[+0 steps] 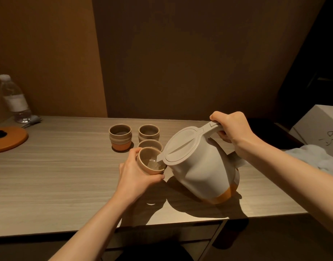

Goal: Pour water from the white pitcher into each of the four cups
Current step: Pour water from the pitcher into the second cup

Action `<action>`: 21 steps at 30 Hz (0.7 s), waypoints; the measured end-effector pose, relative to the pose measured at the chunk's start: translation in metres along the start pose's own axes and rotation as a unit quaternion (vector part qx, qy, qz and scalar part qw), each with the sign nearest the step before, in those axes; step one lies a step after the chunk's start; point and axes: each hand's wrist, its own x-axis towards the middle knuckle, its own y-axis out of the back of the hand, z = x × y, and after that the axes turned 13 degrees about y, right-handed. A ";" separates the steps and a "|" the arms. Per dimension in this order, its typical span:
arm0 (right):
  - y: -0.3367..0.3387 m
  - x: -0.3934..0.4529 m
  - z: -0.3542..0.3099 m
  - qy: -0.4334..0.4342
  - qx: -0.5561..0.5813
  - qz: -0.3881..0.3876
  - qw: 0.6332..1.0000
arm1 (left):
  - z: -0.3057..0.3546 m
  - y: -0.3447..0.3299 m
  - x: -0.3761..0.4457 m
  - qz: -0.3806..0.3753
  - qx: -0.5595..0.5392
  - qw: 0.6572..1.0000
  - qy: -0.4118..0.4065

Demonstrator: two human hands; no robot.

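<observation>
In the middle of the frame the right hand (231, 129) grips the handle of the tilted white pitcher (197, 166). Its spout reaches over the cup (150, 162) that the left hand (135, 176) holds above the counter (58, 176); three other cups (120, 136) stand just behind.

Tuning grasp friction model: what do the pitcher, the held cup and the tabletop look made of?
Pitcher: looks like matte white plastic, moulded lid and handle, orange base band.
Held cup: likely glazed ceramic, thick beige rim, terracotta lower part, slight sheen inside.
Tabletop: pale wood-grain, probably laminate; the streaks run evenly.
</observation>
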 end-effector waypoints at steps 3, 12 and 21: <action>-0.001 0.000 0.000 -0.001 0.001 0.002 1.000 | -0.001 -0.001 0.000 -0.001 0.001 1.000 0.000; -0.002 0.002 -0.001 0.004 -0.007 0.003 1.000 | -0.004 -0.001 0.000 -0.003 -0.002 1.000 0.006; -0.004 0.002 -0.004 0.011 -0.007 0.002 1.000 | -0.003 -0.001 0.000 -0.004 -0.007 1.000 0.011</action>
